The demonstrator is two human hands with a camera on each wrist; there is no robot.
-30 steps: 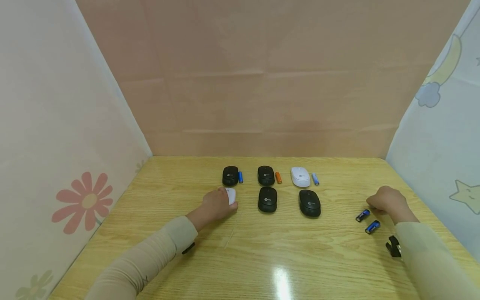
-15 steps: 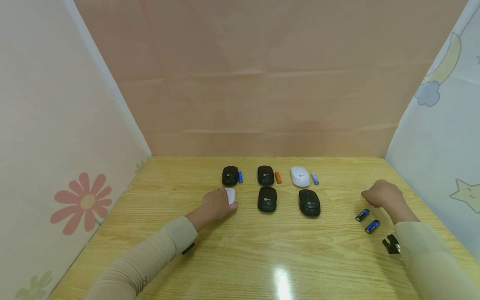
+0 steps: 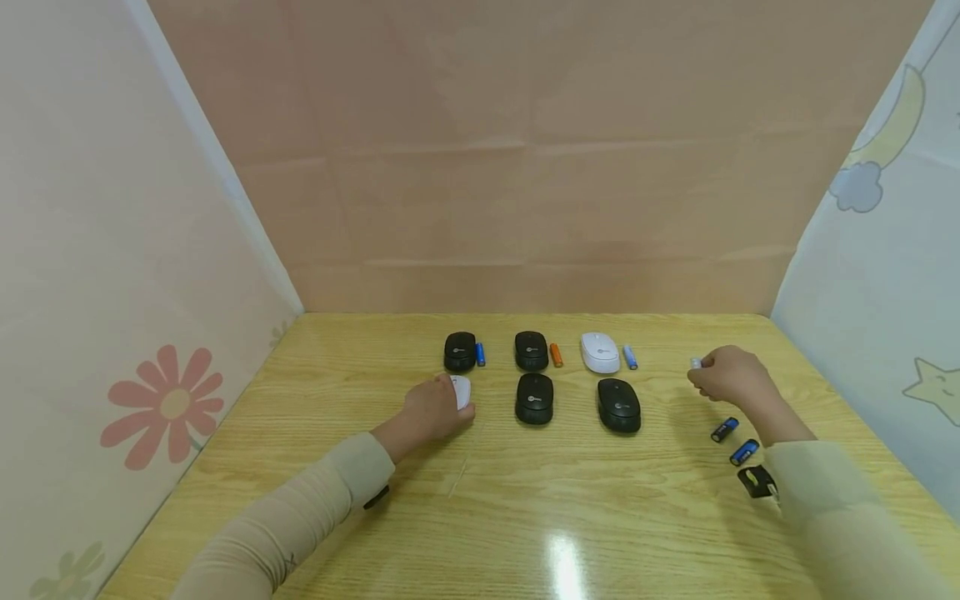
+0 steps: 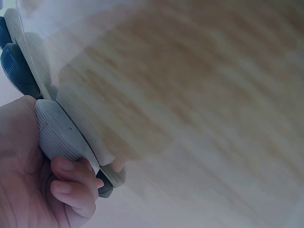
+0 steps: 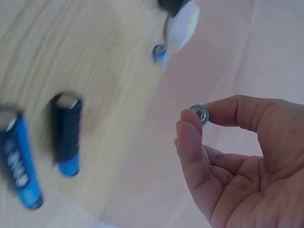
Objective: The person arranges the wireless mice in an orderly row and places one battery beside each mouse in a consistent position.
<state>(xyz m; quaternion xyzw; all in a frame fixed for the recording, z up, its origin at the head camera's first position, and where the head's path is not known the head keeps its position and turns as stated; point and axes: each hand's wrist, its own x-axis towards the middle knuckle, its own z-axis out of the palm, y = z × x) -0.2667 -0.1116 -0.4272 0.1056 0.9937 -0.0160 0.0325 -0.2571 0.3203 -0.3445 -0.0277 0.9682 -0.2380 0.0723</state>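
Head view, nearest the person: two pale sleeves point(image 3: 300, 500) come over the table point(image 3: 495, 483), and a small black piece point(image 3: 757, 482) sits beside the right one, on the near side of the right hand. Between that piece and the right hand point(image 3: 731, 375) lie two dark batteries with blue ends; the first blue-ended battery point(image 3: 744, 452) is closer to the sleeve, the second blue-ended battery point(image 3: 724, 429) just below the hand. Left hand point(image 3: 435, 408) grips a white mouse point(image 3: 460, 392), its fingers curled against the side of it, and the mouse rests on the table. Just right of that hand stands a black mouse point(image 3: 535, 398); a larger black mouse point(image 3: 619, 406) sits between the hands, nearer the right. The right hand is raised over the table, pinching a small battery point(image 5: 200, 114) between its fingertips, one metal end facing the right wrist camera.

Farther off, just beyond the left hand, a back black mouse point(image 3: 460, 352) has a blue battery point(image 3: 481, 355) at its right. Right of those come a middle black mouse point(image 3: 532, 351) with an orange battery point(image 3: 556, 355), then another white mouse point(image 3: 600, 352) with a light-blue battery point(image 3: 630, 357), left of the right hand. Beyond both hands hangs a creased tan backdrop point(image 3: 480, 167).
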